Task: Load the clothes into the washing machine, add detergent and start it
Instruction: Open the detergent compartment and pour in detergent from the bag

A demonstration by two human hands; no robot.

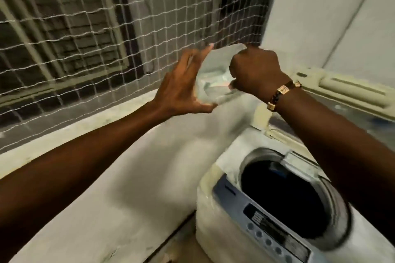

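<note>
Crinkly translucent pouch (215, 74) between hands

The pale translucent plastic packet (215, 74) between the two hands is smeared by motion, its printing unreadable, while the white top-loading washing machine (267, 209) at five o'clock is blurred, its dark drum contents indiscernible, cut by the frame's bottom and right edges.

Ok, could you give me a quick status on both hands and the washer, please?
Left hand open, fingers against a clear plastic bag. Right hand has a grip on the bag's top. Washer lid up, drum dark, contents unclear. Nothing blocking the opening.
</note>
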